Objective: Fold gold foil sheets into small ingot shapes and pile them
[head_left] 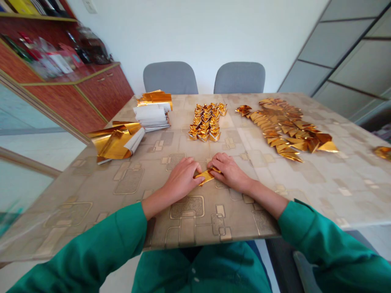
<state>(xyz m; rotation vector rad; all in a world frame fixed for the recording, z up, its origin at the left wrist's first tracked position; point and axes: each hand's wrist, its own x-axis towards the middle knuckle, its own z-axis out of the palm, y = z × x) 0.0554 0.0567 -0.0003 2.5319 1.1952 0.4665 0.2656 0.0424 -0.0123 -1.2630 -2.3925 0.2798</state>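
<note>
A small folded strip of gold foil paper [207,177] lies low over the patterned tablecloth [189,207], between my two hands. My left hand [184,176] pinches its left end, thumb on top. At the strip's right end, my right hand [228,173] grips with the thumb pressed near the fingers. Both hands are closed, and their fingers partly cover the foil. Straight beyond them stand rows of folded gold paper ingots [206,122], packed close together.
Loose folded gold pieces [284,126] spread over the table's right side. On the left are a stack of white-backed sheets [152,116] and curled gold foil sheets [117,140]. Two grey chairs [170,77] stand behind the far edge. One more gold piece [383,152] sits far right.
</note>
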